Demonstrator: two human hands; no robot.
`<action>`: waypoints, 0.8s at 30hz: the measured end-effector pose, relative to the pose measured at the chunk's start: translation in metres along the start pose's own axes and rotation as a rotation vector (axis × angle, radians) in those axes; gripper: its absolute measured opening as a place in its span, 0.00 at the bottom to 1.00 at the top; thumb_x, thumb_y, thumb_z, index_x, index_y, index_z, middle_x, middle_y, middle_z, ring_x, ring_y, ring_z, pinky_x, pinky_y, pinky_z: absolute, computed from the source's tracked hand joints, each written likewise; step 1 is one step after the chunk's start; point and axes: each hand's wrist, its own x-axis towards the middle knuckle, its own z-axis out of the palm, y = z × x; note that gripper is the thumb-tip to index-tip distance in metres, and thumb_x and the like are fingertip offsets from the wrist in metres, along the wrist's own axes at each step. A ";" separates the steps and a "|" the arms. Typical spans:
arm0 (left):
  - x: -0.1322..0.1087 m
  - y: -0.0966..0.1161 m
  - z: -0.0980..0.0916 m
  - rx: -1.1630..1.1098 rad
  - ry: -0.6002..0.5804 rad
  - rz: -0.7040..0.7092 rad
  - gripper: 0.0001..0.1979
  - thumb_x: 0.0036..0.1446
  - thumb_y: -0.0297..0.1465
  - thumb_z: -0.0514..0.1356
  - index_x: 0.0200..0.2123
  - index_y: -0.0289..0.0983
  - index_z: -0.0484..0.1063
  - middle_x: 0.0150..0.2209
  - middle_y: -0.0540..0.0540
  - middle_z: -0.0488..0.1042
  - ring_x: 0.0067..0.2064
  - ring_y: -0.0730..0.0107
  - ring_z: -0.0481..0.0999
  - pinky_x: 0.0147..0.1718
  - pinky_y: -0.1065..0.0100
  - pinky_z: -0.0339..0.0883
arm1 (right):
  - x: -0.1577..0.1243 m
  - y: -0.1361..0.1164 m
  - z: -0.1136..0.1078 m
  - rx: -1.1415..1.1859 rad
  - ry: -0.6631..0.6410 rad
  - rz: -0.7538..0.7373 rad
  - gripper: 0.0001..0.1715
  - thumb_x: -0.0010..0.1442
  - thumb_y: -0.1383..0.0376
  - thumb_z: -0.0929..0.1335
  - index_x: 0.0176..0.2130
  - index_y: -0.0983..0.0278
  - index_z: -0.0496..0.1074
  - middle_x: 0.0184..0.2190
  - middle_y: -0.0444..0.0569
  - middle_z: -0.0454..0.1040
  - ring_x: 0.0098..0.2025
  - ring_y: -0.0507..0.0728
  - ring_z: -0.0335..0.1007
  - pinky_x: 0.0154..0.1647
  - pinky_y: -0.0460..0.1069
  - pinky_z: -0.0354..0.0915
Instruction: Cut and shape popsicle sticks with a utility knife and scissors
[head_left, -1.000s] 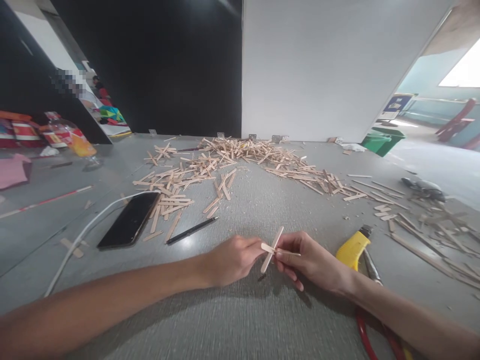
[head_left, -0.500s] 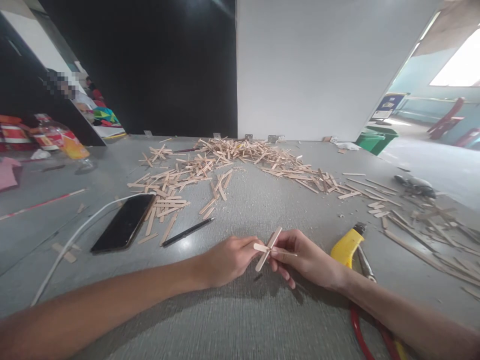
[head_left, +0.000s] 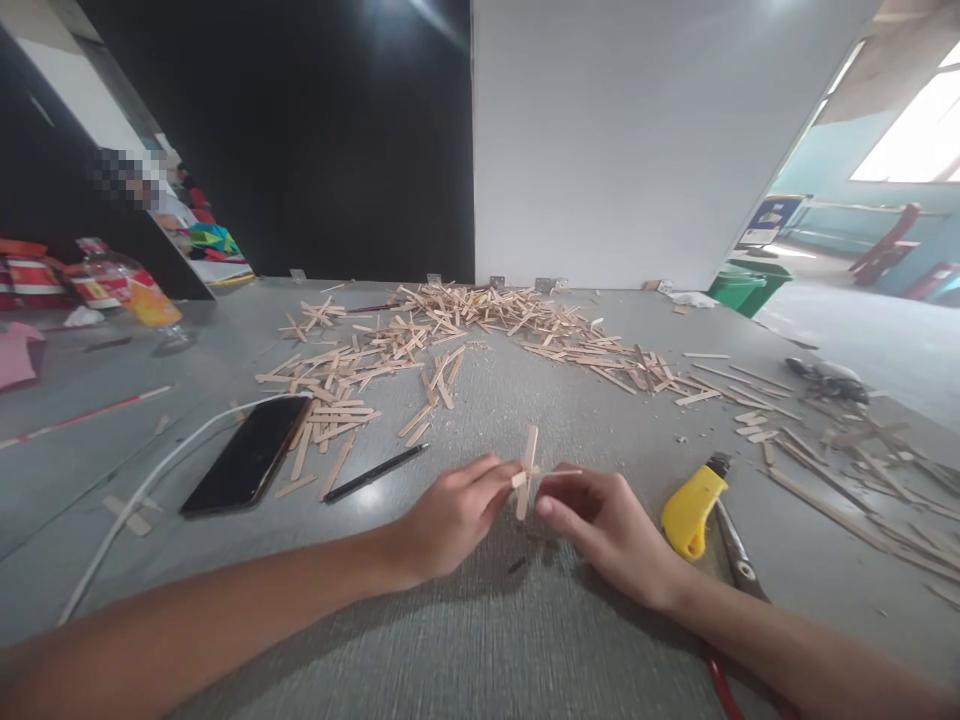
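A small cross-shaped piece made of wooden craft sticks [head_left: 529,455] is held above the grey table between my hands. My left hand [head_left: 466,505] is closed, pinching the cross from its left side; the thumb is mostly hidden. On the other side, my right hand [head_left: 611,530] is curved around it, thumb and index finger apart. One thin stick of the cross points toward the right index finger; whether they touch is hard to see. A small dark piece [head_left: 517,565] lies on the table beneath the hands.
Many loose craft sticks [head_left: 480,305] are heaped toward the back panels. A black pen [head_left: 377,472] and a phone [head_left: 247,455] with a white cable lie left. A yellow-handled cutter [head_left: 694,510] and a red-handled tool [head_left: 737,560] lie by my right forearm. A bottle [head_left: 142,290] stands far left.
The cross has turned, its long stick now nearly upright. My right thumb and index finger have parted from their grip on it. My left hand still holds it.
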 end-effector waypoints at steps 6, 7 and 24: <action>0.002 0.002 0.000 -0.087 -0.019 -0.058 0.12 0.74 0.28 0.52 0.52 0.36 0.75 0.42 0.41 0.77 0.41 0.65 0.77 0.41 0.65 0.71 | -0.002 0.001 0.006 -0.154 0.044 -0.016 0.09 0.65 0.62 0.70 0.37 0.62 0.81 0.30 0.47 0.79 0.31 0.56 0.71 0.33 0.50 0.65; 0.003 0.002 0.000 -0.109 -0.014 -0.086 0.12 0.74 0.29 0.53 0.50 0.35 0.76 0.41 0.42 0.77 0.39 0.66 0.76 0.40 0.66 0.70 | -0.001 0.002 0.006 -0.152 0.070 -0.009 0.10 0.65 0.62 0.69 0.37 0.62 0.81 0.31 0.47 0.81 0.32 0.57 0.73 0.33 0.51 0.67; 0.020 -0.002 -0.010 -0.708 -0.196 -0.542 0.15 0.71 0.42 0.58 0.41 0.35 0.72 0.31 0.46 0.81 0.19 0.80 0.67 0.18 0.77 0.61 | -0.001 0.007 0.002 -0.305 0.275 -0.150 0.07 0.66 0.60 0.71 0.39 0.60 0.72 0.31 0.44 0.78 0.27 0.52 0.71 0.29 0.46 0.69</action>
